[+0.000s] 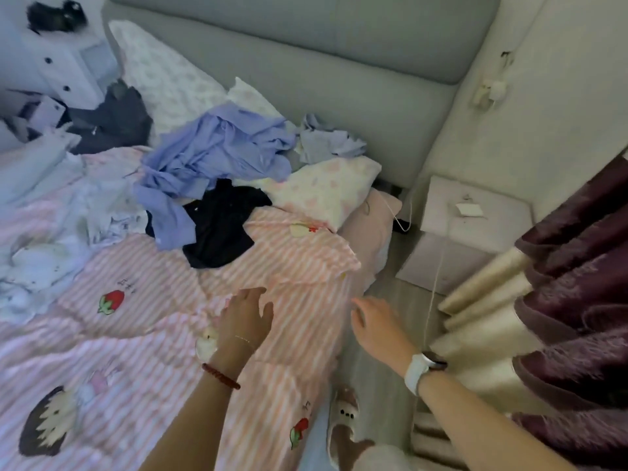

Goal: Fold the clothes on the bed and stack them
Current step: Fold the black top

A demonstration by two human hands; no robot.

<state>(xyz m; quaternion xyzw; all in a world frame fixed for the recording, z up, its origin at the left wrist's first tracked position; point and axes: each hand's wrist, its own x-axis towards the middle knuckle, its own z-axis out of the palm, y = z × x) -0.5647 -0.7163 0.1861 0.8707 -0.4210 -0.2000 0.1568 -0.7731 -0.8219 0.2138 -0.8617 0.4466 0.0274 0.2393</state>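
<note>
A crumpled blue shirt (217, 154) lies in a heap on the bed, partly over a dark navy garment (221, 226). A pale grey-blue garment (326, 141) sits bunched behind them near the headboard. Pale printed clothes (51, 253) are piled at the left. All of it rests on a pink striped quilt (163, 300) with strawberry prints. My left hand (248, 317) hovers over the quilt with its fingers spread and relaxed, holding nothing. My right hand (373, 324) reaches out past the bed's right edge, fingers loose and empty. Both hands are well short of the clothes.
A grey padded headboard (339, 62) runs along the back with patterned pillows (326, 192) against it. A white bedside table (469, 212) with a charging cable stands to the right. Dark purple curtains (577, 283) hang at the far right. My slippered foot (343, 423) is on the floor.
</note>
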